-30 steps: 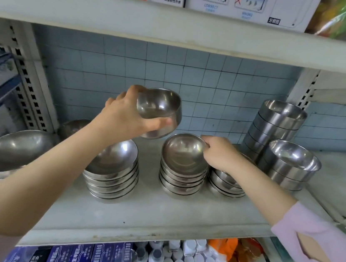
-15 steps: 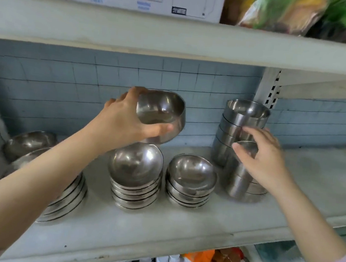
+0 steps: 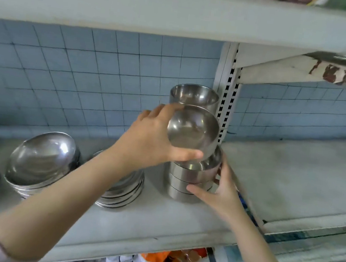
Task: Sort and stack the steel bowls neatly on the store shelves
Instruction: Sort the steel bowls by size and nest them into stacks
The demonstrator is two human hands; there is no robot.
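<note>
Our left hand point(image 3: 154, 137) has carried the small bowl point(image 3: 193, 130) rightward; gripped at the rim, it now hangs tilted just above the short stack point(image 3: 190, 176). Our right hand point(image 3: 221, 191) has dropped to clasp that stack's wall (its fingers are mostly hidden behind). The bowl hides much of the taller stack point(image 3: 194, 94), and our forearm covers part of a shallow stack point(image 3: 123, 190). All are polished, round steel on a scuffed pale shelf point(image 3: 178, 218).
</note>
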